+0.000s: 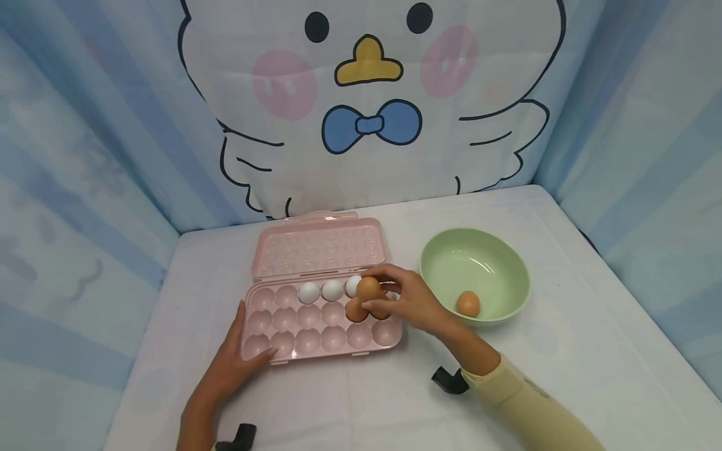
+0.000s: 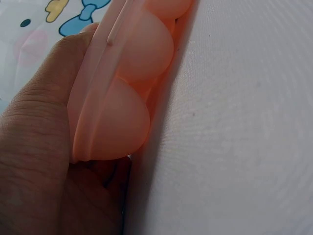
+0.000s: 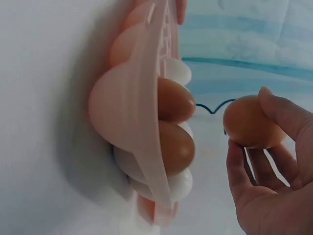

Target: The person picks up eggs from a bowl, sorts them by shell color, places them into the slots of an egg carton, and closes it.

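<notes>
A pink plastic egg tray (image 1: 307, 341) with its lid (image 1: 319, 247) folded back lies on the table. My left hand (image 1: 239, 357) grips its left end, thumb on the front rim; in the left wrist view the thumb (image 2: 46, 93) lies along the tray's side. Over the tray's right part, my right hand (image 1: 414, 300) pinches a brown egg (image 1: 369, 289) between thumb and fingers; the right wrist view shows this egg (image 3: 252, 122) apart from the tray. Below it, two brown eggs (image 3: 176, 149) sit in the middle row. White eggs (image 1: 308, 292) stand in the back row, partly hidden by my right hand.
To the right of the tray stands a light green bowl (image 1: 479, 257), with one brown egg (image 1: 468, 304) in it. A white cloth (image 1: 350, 401) covers the table. Printed curtains (image 1: 84, 188) enclose the back and both sides.
</notes>
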Demonstrator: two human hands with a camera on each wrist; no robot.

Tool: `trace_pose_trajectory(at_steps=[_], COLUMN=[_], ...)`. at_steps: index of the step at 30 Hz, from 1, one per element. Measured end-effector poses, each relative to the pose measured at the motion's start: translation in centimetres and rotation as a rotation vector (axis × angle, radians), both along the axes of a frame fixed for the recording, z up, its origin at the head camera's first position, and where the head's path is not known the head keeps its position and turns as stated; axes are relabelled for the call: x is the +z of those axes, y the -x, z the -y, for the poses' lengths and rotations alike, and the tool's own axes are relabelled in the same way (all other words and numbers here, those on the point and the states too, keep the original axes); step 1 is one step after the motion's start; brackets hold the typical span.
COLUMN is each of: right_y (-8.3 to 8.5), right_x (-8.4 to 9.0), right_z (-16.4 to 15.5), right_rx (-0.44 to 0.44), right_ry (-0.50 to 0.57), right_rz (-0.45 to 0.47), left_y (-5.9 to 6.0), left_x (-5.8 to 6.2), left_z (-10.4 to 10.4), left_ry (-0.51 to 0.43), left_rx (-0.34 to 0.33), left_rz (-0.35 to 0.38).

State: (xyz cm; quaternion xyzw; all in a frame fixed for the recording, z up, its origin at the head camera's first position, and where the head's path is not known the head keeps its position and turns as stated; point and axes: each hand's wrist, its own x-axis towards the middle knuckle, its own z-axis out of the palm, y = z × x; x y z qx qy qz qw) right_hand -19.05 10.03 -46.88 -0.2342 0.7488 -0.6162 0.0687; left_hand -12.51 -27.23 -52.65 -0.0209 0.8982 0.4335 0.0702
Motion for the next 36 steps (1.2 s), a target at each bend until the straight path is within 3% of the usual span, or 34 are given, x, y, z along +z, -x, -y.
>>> trace_pose_trajectory(at_steps=[10,22,36], right_y=[0.8,0.5,-0.1], right_x=[-1.7,-2.2,-2.3], right_z=[2.2,5.1,6.5], right_rx=[0.019,-0.014,-0.045], right_ry=[0.022,-0.256,-0.359], right_rz=[-0.007,-0.149,-0.205], left_y=[0.1,0.2,0.0], left_x=[0.2,0.0,-0.1], left_z=[-0.3,-0.3,-0.1], left_ry=[0.009,0.007,0.0], left_rx=[0.0,-0.009,0.002], left_rz=[0.014,-0.006,-0.006])
